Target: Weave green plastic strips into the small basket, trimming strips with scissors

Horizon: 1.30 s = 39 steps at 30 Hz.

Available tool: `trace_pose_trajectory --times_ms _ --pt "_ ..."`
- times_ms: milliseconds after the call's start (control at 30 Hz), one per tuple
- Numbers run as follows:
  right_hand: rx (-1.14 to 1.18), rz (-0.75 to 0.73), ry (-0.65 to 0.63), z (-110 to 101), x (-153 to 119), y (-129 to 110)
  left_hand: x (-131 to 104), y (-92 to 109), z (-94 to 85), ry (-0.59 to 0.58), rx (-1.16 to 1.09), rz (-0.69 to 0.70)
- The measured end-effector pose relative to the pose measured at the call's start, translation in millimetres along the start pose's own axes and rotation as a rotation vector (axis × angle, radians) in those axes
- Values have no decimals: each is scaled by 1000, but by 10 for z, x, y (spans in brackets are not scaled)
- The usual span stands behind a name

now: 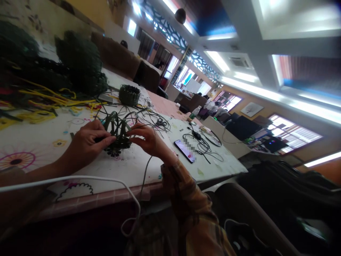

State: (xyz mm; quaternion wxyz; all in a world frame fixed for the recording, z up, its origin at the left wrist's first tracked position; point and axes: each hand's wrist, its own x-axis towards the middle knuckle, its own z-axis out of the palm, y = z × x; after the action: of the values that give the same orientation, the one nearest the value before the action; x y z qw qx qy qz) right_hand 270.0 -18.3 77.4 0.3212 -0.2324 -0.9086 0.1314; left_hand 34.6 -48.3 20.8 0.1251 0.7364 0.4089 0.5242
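Note:
Between my two hands, just above the table, is a partly woven basket [117, 133] of dark green strips. Loose strip ends arch out of its top and sides. My left hand [92, 140] pinches the basket's left side between thumb and fingers. From the other side, my right hand [145, 137] grips the weave at its right edge with thumb and forefinger. Dark strips hide exactly which strand each hand has. Behind it stands a round green woven basket [129, 95] with closed sides.
Yellow strips [53, 97] and dark green woven pieces [77, 57] crowd the left. A phone [185, 151] lies right of my hands, near coiled black strips [199, 142]. Scissors [161, 122] rest behind. A white cable [106, 179] crosses in front of the table edge.

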Motion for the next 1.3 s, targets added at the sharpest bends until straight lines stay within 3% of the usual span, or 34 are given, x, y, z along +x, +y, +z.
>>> trace_pose_trajectory --times_ms 100,400,867,1133,1300 --pt "-62 50 3 44 -12 -46 15 20 -2 -7 6 -10" --pt "-40 243 187 277 -10 -188 51 50 -10 -3 -13 9" --pt "-191 235 143 267 -129 -180 31 35 -1 -21 -42 1" --pt "19 494 370 467 -27 -273 19 -16 20 2 -3 38" --pt "21 529 492 573 -27 -342 30 -7 24 8 11 28"
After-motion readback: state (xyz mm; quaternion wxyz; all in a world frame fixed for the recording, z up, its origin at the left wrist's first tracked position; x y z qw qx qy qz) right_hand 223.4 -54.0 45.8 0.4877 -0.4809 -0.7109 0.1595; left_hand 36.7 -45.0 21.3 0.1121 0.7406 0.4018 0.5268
